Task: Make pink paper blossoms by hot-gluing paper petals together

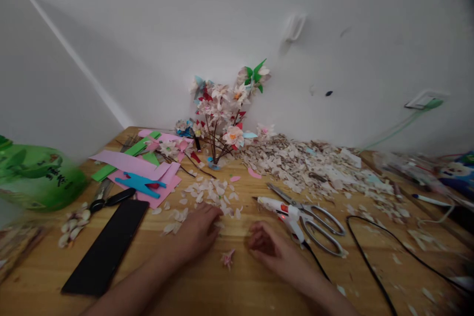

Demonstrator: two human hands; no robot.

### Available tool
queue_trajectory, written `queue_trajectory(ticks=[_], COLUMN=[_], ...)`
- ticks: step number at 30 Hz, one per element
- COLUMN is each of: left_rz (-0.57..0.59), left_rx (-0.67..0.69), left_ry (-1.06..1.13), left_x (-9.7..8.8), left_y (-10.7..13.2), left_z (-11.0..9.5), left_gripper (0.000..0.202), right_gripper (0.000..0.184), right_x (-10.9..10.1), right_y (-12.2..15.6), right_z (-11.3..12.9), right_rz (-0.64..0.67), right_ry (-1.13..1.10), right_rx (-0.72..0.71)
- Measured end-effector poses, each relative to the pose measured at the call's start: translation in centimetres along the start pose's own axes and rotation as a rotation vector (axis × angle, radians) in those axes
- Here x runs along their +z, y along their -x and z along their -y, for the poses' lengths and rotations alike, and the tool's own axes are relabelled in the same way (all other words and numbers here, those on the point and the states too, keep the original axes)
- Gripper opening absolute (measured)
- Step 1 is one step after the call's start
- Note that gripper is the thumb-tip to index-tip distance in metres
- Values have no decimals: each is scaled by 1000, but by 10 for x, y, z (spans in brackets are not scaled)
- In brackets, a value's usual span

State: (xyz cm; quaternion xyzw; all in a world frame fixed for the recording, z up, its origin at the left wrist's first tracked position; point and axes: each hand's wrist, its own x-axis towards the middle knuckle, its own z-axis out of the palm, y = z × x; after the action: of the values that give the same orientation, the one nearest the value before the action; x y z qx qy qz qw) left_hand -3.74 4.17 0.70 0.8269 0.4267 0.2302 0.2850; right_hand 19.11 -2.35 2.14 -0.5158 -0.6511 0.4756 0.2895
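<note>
My left hand (199,229) rests low over the table at the near edge of some loose pale petals (211,190). Its fingers are slightly bent with a gap to the thumb, and I see nothing held. Across from it, my right hand (272,248) hovers empty, fingers loosely curled and apart from the thumb. A small pink flower piece (228,258) lies on the wood between the hands. Right of my right hand is a white glue gun (283,211) with a lit red light, lying against metal scissors (322,227).
Handmade flowers on stems (222,108) stand by the wall. A petal heap (307,163) spreads at back right. Coloured paper (137,168), blue-handled pliers-shaped piece (140,185), a black phone (107,247), shell-like pieces (74,226) and a green bottle (40,177) occupy the left. A black cable (370,266) loops right.
</note>
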Motion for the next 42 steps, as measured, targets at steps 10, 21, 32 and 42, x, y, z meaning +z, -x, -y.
queue_trajectory(ticks=[10, 21, 32, 42], left_rz=[-87, -220, -285, -257], left_rx=[-85, -232, -454, -532], left_ry=[96, 518, 1034, 1125], left_x=[7, 4, 3, -3], left_y=[-1, -3, -2, 0], left_z=[-1, 0, -2, -13], left_gripper=[25, 14, 42, 46], right_gripper=[14, 44, 17, 23], right_x=[-55, -74, -30, 0], right_y=[30, -9, -15, -14], right_z=[-8, -29, -2, 28], right_rz=[0, -356, -355, -227], right_ry=[366, 451, 198, 278], right_rx=[209, 144, 108, -47])
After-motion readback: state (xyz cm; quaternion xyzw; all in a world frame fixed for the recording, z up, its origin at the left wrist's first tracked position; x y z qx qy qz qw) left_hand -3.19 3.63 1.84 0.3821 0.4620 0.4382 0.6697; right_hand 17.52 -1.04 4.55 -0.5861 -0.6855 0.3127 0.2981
